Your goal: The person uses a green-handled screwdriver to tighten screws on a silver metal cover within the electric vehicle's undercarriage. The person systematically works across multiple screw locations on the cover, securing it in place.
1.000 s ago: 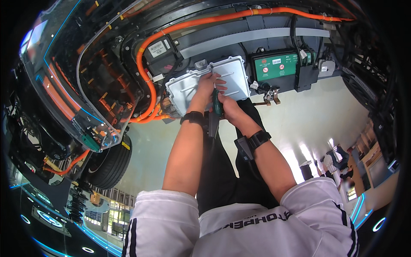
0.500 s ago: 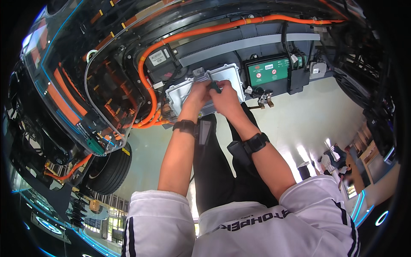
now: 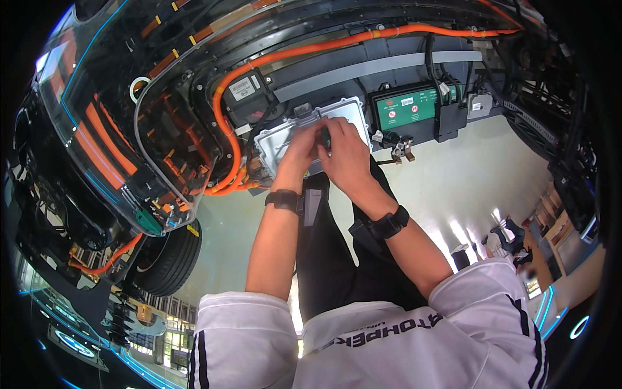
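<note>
Both my hands come together over a silvery metal housing (image 3: 350,111) with a bolted rim. Between them shows a small dark green piece (image 3: 326,137), mostly covered by fingers, so its kind cannot be made out. My right hand (image 3: 343,152) is closed around it, its fingers bent over the top. Close against its left side, my left hand (image 3: 302,150) is closed too, fingertips pinched near the same piece. What the left fingertips grip is hidden.
A thick orange cable (image 3: 223,113) curves around the left and along the back. Right of the housing sits a green-labelled black box (image 3: 408,107), with a metal clamp (image 3: 403,151) below it. A grey-labelled module (image 3: 244,91) stands behind left. A tyre (image 3: 170,259) lies lower left.
My right hand has turned, its fingers now reaching further over the green piece and covering more of it. The left hand has shifted only slightly.
</note>
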A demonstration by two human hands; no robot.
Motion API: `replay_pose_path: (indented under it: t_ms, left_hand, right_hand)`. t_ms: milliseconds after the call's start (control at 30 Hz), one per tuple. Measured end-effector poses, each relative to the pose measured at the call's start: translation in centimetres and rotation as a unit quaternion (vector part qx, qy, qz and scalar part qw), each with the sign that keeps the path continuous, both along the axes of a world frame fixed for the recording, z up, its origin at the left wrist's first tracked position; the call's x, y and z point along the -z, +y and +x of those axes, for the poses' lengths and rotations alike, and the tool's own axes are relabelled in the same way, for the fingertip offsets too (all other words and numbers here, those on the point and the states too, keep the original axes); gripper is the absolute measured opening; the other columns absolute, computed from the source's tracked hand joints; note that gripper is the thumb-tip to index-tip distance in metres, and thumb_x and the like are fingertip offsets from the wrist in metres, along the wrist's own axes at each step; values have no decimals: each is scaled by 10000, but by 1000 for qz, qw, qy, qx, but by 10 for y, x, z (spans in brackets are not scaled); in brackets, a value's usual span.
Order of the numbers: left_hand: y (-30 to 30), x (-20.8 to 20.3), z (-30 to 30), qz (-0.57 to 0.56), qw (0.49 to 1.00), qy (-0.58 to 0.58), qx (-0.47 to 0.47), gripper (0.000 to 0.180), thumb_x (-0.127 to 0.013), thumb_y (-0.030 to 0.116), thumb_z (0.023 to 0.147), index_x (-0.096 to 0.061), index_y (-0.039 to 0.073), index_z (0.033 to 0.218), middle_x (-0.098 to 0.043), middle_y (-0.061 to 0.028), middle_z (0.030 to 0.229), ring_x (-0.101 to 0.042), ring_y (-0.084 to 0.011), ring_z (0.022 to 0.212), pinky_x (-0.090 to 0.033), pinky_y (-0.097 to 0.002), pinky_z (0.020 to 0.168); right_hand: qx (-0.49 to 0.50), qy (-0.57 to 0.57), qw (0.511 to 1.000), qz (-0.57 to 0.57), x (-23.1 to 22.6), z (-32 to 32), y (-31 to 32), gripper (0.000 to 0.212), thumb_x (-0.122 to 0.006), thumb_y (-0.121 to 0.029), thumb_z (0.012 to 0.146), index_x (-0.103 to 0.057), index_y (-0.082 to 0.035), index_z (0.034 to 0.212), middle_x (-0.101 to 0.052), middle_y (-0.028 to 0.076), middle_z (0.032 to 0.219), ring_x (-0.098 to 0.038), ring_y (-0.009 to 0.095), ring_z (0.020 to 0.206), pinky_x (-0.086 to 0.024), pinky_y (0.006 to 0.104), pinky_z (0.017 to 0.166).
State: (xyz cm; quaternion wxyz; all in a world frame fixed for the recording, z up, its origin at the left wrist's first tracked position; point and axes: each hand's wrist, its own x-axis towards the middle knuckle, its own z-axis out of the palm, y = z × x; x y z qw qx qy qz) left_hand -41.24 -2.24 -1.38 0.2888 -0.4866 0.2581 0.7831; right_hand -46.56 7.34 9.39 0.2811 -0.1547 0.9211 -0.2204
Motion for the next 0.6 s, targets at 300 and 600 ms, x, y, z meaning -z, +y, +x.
replay_pose_path:
  t_ms: [300,600]
  left_hand:
    - [5,-18,-6,30,999,14,-19,320,-436,308,1002,-568,29,1084,-586,-64,940,-586,-180,833,-500,-335,700]
    - [1,-21,-1,2,1000,-2,-11,255,-537,271,970,-612,29,998,-602,-51,847,-600,-166,709,-502,-307,619]
  right_hand:
    - [-3,-13,999,-35,-1,7,9,408,-673,-164,832,-533,-24,1188,-544,142,1105,-624,366,908,-530,426,749]
    - [-9,15,999,-29,-1,12,17,417,-674,-111,794,-524,-31,1175,-560,126,1114,-562,324,1039,-512,411,800]
